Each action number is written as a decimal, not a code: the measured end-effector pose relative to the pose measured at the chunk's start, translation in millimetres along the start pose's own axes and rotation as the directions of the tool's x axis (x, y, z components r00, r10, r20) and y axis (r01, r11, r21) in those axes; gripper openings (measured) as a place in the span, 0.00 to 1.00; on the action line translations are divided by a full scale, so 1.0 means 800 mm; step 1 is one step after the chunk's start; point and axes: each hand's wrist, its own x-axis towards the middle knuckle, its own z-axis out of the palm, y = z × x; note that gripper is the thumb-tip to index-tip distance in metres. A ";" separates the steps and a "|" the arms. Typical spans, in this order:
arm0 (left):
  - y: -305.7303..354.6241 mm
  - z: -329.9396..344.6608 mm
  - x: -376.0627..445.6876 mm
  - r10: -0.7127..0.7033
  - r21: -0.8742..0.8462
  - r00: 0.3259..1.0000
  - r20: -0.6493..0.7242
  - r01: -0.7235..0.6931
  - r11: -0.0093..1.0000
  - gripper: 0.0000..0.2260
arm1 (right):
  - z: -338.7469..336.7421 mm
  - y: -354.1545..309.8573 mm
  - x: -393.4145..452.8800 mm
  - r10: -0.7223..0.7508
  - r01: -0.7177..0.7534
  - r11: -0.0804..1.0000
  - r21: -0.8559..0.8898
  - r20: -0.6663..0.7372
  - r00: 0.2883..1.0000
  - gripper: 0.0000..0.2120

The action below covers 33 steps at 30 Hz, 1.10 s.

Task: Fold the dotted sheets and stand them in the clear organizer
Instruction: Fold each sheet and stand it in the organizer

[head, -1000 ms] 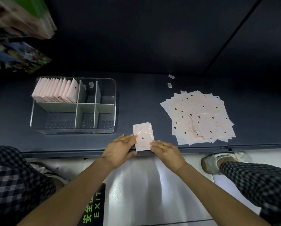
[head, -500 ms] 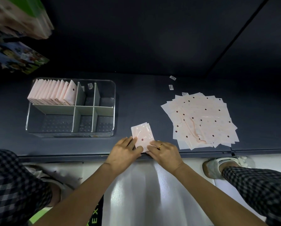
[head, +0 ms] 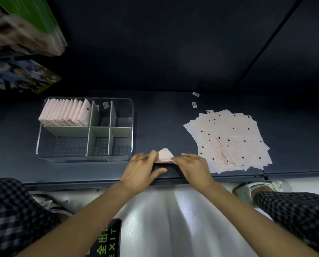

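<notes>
Centrally, left hand (head: 143, 168) and right hand (head: 193, 166) pinch the folded sheet (head: 165, 154); edges should align before creasing firmly.

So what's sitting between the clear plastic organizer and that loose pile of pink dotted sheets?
In the head view, only the small folded pink sheet, held by the left hand and right hand; otherwise bare dark shelf.

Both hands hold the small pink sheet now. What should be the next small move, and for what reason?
Probably carry the folded sheet, held by the left hand and right hand, to the organizer and stand it beside the row in the far left compartment. It already looks folded small, and a little room seems left beside that row.
</notes>
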 end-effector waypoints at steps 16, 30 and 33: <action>-0.155 -0.243 -0.005 -0.115 0.258 0.979 0.168 0.069 0.964 0.13 | -0.075 -0.121 0.193 0.406 -0.526 0.583 0.620 0.339 0.849 0.08; -0.240 -0.238 0.043 -0.262 0.338 0.925 0.276 0.161 0.927 0.15 | 0.035 -0.172 0.281 0.598 -0.777 0.217 0.592 0.548 0.585 0.06; -0.250 -0.238 0.043 -0.245 0.292 0.932 0.266 0.164 0.942 0.13 | 0.045 -0.177 0.289 0.592 -0.780 0.292 0.554 0.536 0.602 0.07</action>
